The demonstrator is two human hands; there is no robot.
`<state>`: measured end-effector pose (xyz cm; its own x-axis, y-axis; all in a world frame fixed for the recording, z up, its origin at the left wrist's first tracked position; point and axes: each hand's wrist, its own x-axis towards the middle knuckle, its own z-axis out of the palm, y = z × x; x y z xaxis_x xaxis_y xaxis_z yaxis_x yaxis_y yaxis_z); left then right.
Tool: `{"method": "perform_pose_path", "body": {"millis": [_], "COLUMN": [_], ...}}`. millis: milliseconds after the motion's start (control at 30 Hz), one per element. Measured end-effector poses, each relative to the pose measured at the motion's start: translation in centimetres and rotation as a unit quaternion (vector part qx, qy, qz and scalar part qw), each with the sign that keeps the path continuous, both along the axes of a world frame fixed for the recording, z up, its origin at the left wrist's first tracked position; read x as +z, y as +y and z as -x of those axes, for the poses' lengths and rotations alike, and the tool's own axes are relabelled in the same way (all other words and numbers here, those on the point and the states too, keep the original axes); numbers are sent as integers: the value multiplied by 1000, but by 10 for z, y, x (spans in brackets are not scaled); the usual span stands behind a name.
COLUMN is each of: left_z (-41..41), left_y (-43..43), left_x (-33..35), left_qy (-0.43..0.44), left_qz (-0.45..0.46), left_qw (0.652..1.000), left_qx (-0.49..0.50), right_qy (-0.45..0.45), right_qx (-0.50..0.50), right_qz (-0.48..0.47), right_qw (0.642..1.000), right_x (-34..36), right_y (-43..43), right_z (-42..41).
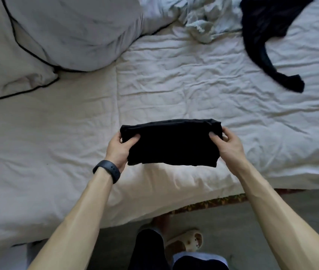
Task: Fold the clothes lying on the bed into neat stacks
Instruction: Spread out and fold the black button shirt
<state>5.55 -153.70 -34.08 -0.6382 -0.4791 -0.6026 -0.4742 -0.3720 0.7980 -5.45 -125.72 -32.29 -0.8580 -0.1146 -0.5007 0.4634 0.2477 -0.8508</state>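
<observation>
Folded black garment ready for placement.
Left hand and right hand grip its ends above the bed front edge; next, lay it flat.

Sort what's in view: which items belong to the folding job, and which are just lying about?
Job: folded black garment, gripped by left hand and right hand; unfolded black garment; crumpled pale cloth, likely a garment; bed.
Not part of it: pillows; slipper; wristband.

Soft, dim light is falling on my bed; frame edges are bending, far corners are blurring.
</observation>
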Motion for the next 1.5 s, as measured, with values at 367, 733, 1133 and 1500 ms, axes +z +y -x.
{"method": "perform_pose_path", "body": {"millis": [367, 733, 1133, 1500], "left_z": [80, 127, 214, 278], "left_y": [123, 292, 445, 614], "left_x": [317, 476, 530, 534], "left_qy": [242, 332, 383, 371], "left_qz": [14, -7, -46, -95], "left_qw": [958, 887, 799, 742], "left_qx": [-155, -321, -461, -550], "right_qy": [252, 376, 425, 405], "right_qx": [-115, -257, -370, -473], "right_qz": [56, -19, -87, -164], "right_qw": [959, 890, 822, 765], "right_x": [310, 448, 497, 492], "right_y": [160, 321, 448, 569], "right_z": [-20, -66, -62, -57]}}
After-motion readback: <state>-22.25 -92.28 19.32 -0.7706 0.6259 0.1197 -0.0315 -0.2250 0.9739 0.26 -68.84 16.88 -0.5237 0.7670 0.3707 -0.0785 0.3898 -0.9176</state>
